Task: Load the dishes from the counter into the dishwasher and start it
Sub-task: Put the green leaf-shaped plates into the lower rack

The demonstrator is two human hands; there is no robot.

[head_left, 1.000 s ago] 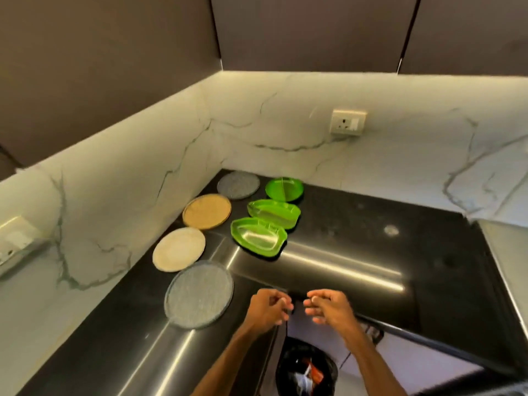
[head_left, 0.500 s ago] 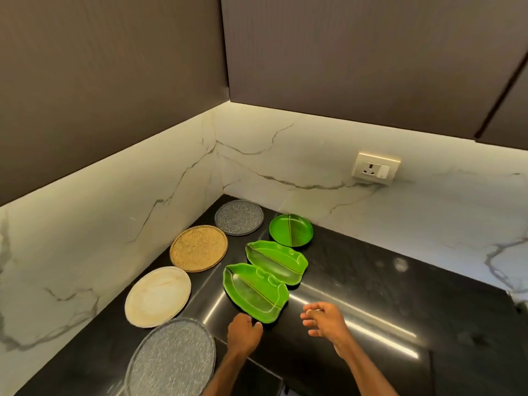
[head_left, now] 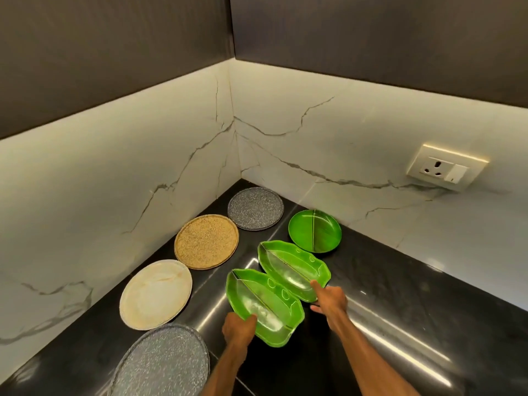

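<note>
— Along the left wall, on the black counter (head_left: 400, 310), four round plates are being left lying flat: a grey speckled plate (head_left: 163, 364) nearest, then a cream plate (head_left: 155, 294), a tan plate (head_left: 206, 241) and a corner grey plate (head_left: 255, 208). What is being taken up first?

— Just right of them, the near leaf dish (head_left: 265, 305) is being gripped at its near rim by the left hand (head_left: 238, 328), with the fingers curled round the edge.

— And further right?

— The far leaf dish (head_left: 291, 270), its edge seeming to touch the first, is being pinched at its right end by the right hand (head_left: 328, 301). A thumb is being laid on the rim. The other fingers appear to be tucked beneath, though they are being partly hidden.

— How are these being judged to handle?

— Stiff, light and glossy. A slip is being risked by any one-edge hold, so the rim is being judged the right place, thumb above and fingers under. The round plates are being judged heavier and breakable, best lifted by opposite rims.

— Anything beyond?

— A round green dish (head_left: 315, 230) is being left flat by the back wall. No dishwasher is being shown.
</note>
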